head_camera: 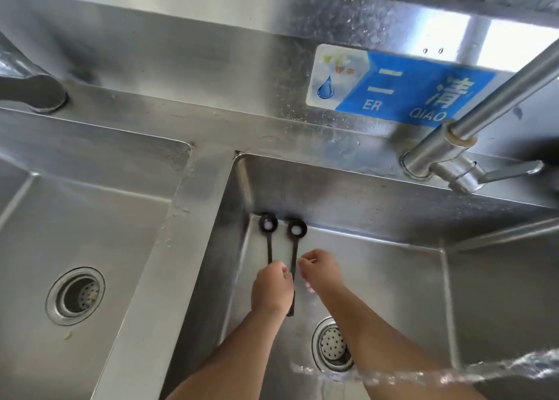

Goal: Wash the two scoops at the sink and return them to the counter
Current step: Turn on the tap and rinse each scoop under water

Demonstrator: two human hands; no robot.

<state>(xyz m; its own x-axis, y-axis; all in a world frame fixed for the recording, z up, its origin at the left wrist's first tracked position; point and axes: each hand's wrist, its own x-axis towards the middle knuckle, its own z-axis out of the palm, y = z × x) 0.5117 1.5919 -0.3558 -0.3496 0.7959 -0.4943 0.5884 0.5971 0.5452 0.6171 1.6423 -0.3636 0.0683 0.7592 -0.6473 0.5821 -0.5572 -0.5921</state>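
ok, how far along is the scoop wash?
Done: left scoop and right scoop are down in the right basin, and the water stream is running. In hand: the left hand curls over both handles; the right hand is beside them, grip unclear. Left: rinsing under the stream, which isn't hitting them, then back to the counter, not in view.

Brushed, wet stainless-steel sink (393, 206); two dark, matt plastic-looking scoops (292, 248).
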